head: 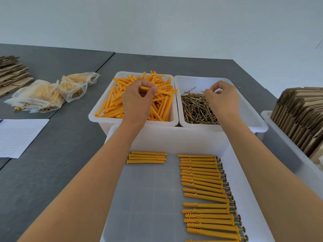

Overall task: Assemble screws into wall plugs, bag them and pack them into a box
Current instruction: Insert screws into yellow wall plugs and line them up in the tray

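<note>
Fingers of the left hand (138,100) are curling round one orange wall plug (148,88), pinching it between thumb and fingertips just above the heap of loose wall plugs (139,102) in the plug bin (97,117). Beside that bin, to its right and touching it, the screw bin (253,119) is holding a pile of brass screws (197,109), and the right hand (222,100) is hovering over that pile with thumb and forefinger closing on what looks like a single thin screw (202,92); the pinch is too small to tell whether it is fully gripped. Both forearms are reaching straight forward, palms turned down, crossing the large white tray (174,137) that is sitting just in front of the plug bin. In that tray a short group of four plugs (146,157) is lying on the left, and a long row of assembled plugs with screws (206,194) is running down the right, with bare tray floor between them under the arms. Left of the plug bin, well apart on the grey table (61,154), filled bags (43,96) are lying, with flat cardboard (12,72) beyond them and a lined sheet (17,137) nearer. Right of the screw bin, folded cartons (300,116) are standing in another white bin (283,147).
</note>
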